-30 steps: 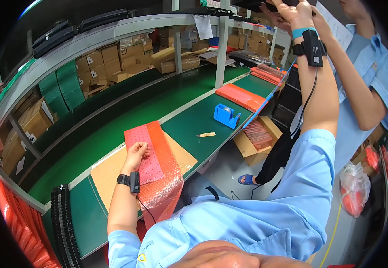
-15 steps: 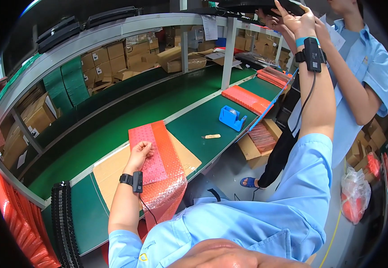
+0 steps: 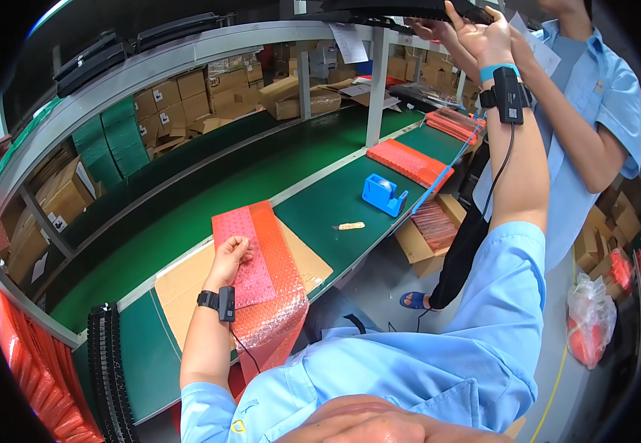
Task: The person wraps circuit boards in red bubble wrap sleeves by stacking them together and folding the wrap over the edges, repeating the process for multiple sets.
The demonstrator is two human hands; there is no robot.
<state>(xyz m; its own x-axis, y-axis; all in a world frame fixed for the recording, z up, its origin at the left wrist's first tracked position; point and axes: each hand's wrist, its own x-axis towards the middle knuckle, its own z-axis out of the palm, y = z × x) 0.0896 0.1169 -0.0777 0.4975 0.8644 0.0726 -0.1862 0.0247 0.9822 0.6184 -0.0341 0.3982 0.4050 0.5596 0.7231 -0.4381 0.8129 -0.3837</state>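
Observation:
My left hand (image 3: pixel 233 255) rests on the red bubble wrap (image 3: pixel 272 258), fingers curled in a loose fist with nothing seen in them. A lighter pink bubble-wrap piece (image 3: pixel 252 284) lies under that hand, and a cardboard sheet (image 3: pixel 187 284) is beneath the wrap. High at the upper right, my right hand (image 3: pixel 483 40) is raised palm up, its fingers gripping a long black part (image 3: pixel 402 7) from below. The part's top is cut off by the picture edge. Another person's hand (image 3: pixel 435 31) is at the same part, close beside mine.
A blue tape dispenser (image 3: pixel 384 195) and a small tan strip (image 3: pixel 351 226) lie on the green bench (image 3: pixel 320 210). Red wrapped packs (image 3: pixel 409 164) lie farther along. A coworker (image 3: pixel 579 133) stands at the right. An open carton (image 3: pixel 431 232) is on the floor. Black strips (image 3: pixel 110 369) stand at the lower left.
The black part has shifted left overhead, with my right hand and the other person's hand moving slightly left too. My left hand has barely moved.

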